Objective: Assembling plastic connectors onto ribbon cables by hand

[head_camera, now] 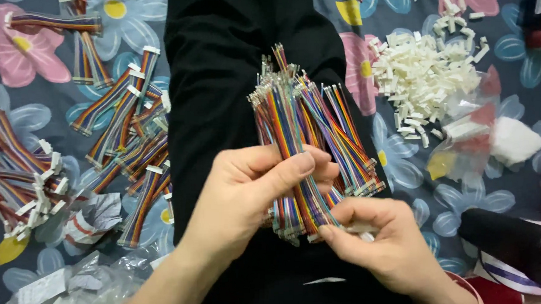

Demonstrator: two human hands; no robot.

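Clearly, we held a thick bundle of rainbow ribbon wires [301, 141] upright over our lap, above the black cloth [225, 77] that covered the middle of the flowered bedsheet [19, 56]. Our left hand [250, 193] was clenched around the lower part of the bundle, with the thumb pressed across the front, so the loose wire ends fanned out at the top and the strands stayed together. Our right hand [382, 242] pinched with thumb and forefinger at the bottom end of the bundle, where a small white connector housing [359, 230] seemed to sit between the fingertips; we could not tell exactly what it grasped, because the fingers covered it. Holding the bundle this way probably kept one wire end free for the right hand to work on. Toward the left edge of the sheet lay finished wire strips with white plugs [126, 121], spread in loose piles, and torn plastic wrappers [91, 217] lay near the lower left corner. Near the upper right corner was a heap of white plastic housings [426, 73], and beside it a clear plastic bag [465, 142]. Nothing stood between our hands and these piles.
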